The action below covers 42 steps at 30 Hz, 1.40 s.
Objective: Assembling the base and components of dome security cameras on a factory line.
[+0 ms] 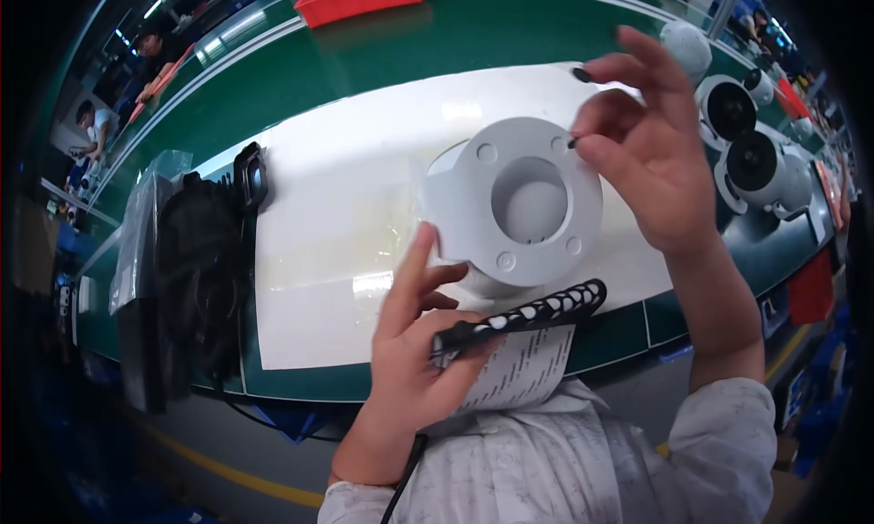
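A white round housing (455,173) lies on the white mat in front of me, its ring-shaped flange facing up with a wide central hole and several small round recesses. My left hand (414,346) holds a narrow black strip with white round spots (537,315); its raised fingers are at the housing's left side. Beside the flange's upper right edge, my right hand (651,151) pinches a small black pad (572,143) between thumb and finger. Another black round pad (581,74) is on the tip of a raised finger of that hand.
White devices with dark round fronts (756,164) stand on the right of the green table. A red bin (360,0) is at the far edge. On the left lie a black bag (200,269) and clear plastic (146,205). Other people sit farther off.
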Motion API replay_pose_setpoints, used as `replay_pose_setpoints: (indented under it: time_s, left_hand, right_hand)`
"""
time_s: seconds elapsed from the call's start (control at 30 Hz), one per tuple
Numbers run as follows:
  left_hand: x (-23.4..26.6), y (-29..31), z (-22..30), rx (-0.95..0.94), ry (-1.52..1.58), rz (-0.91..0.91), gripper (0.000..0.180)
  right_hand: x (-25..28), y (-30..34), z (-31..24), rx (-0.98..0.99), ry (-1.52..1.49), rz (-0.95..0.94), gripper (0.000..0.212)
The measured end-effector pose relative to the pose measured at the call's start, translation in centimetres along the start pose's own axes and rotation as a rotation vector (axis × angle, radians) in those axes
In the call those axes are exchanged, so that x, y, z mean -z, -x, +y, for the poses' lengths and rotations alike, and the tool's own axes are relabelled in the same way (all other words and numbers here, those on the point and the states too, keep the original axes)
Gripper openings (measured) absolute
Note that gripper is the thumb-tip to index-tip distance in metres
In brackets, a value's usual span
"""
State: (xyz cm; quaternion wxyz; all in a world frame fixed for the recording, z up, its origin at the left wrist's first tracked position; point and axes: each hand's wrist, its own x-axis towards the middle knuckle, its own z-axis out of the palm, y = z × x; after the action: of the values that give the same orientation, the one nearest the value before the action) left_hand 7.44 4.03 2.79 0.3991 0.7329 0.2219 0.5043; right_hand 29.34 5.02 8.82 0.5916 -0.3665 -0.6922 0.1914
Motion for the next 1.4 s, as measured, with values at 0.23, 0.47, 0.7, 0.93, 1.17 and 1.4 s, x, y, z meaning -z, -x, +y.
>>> replay_pose_setpoints:
  time_s: [0.23, 0.47, 0.7, 0.93, 1.17, 1.4]
  left_hand:
    - [0.3, 0.4, -0.2, 0.064, -0.074, -0.144, 0.025]
    - [0.2, 0.7, -0.3, 0.066, -0.108, -0.149, 0.020]
    - [0.3, 0.7, -0.6, 0.002, -0.147, -0.199, 0.021]
    - [0.5, 1.1, -0.8, -0.030, -0.183, -0.175, 0.025]
    - [0.7, 1.0, -1.0, -0.043, -0.169, -0.210, 0.023]
    - [0.6, 1.1, -1.1, -0.040, -0.151, -0.210, 0.027]
  right_hand:
    - [0.4, -0.8, -0.1, -0.067, 0.042, -0.095, 0.073]
    - [0.5, -0.7, -1.4, -0.126, 0.117, -0.096, 0.077]
    - [0.6, -0.5, -3.5, 0.262, 0.677, -0.381, 0.027]
    - [0.9, -0.4, -4.2, 0.093, 0.619, -0.207, 0.072]
    - [-1.8, -2.0, -2.1, 0.108, 0.189, -0.252, 0.060]
    - [-2.1, -1.9, -3.0, 0.161, 0.608, -0.372, 0.044]
